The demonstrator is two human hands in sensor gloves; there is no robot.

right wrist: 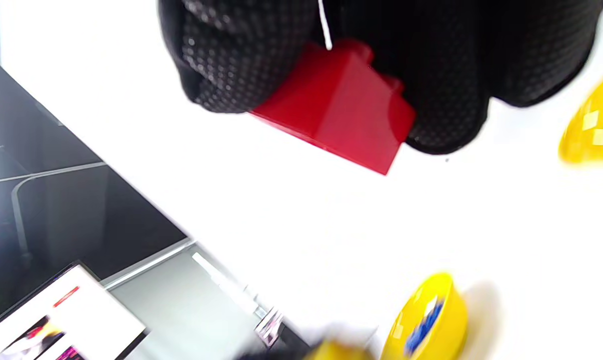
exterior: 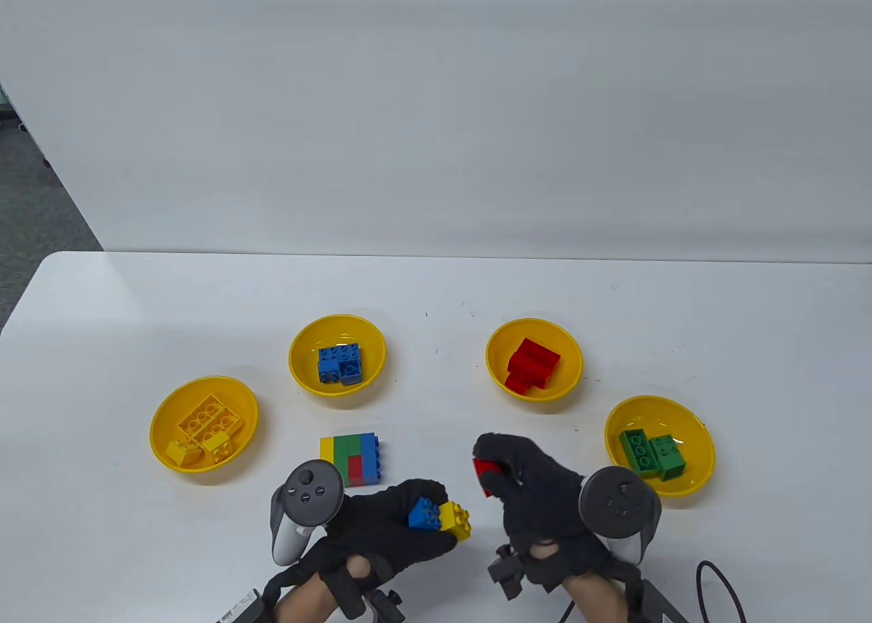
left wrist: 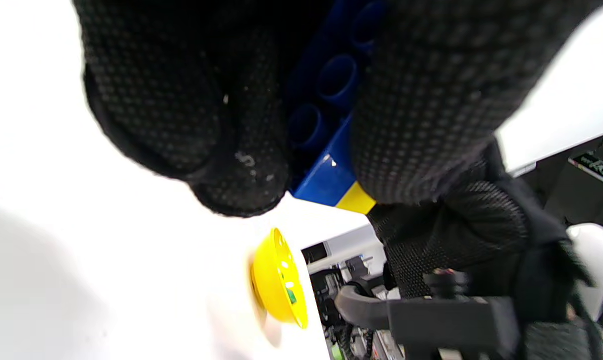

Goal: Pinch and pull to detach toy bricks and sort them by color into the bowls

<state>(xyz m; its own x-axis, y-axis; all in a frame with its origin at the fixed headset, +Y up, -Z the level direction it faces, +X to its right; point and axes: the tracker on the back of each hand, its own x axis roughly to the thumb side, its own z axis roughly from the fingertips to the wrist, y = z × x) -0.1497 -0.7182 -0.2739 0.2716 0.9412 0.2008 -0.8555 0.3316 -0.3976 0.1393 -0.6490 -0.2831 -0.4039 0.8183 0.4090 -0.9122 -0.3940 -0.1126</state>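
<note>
- The right hand (exterior: pixel 538 487) has its fingers (right wrist: pixel 241 60) curled tight round a red brick (exterior: pixel 487 474), held clear of the counter (exterior: pixel 436 289). Only one corner and a sloped face show between the glove tips in the right wrist view.
- The bowl of red bricks (exterior: pixel 533 368) lies at about 12 o'clock from that hand, near but apart. This is the relation the coming drop turns on, as I judge it. The bowl of green bricks (exterior: pixel 659 446) sits closer, at about 2 o'clock, and is the wrong one.
- The red brick's long axis cannot be told, since the glove hides most of it.
- The left hand (exterior: pixel 381 528) pinches a blue brick (exterior: pixel 426 514) joined to a yellow brick (exterior: pixel 455 519). The pair runs roughly 9 to 3 o'clock, yellow end toward the right hand. The left wrist view shows the blue underside tubes between thumb and fingers.
- A flat block of mixed bricks (exterior: pixel 351 458) lies on the counter at 12 o'clock from the left hand, still joined.
- The bowl of blue bricks (exterior: pixel 337 364) and the bowl of yellow bricks (exterior: pixel 204 424) stand at 12 and 10 o'clock from the left hand.
</note>
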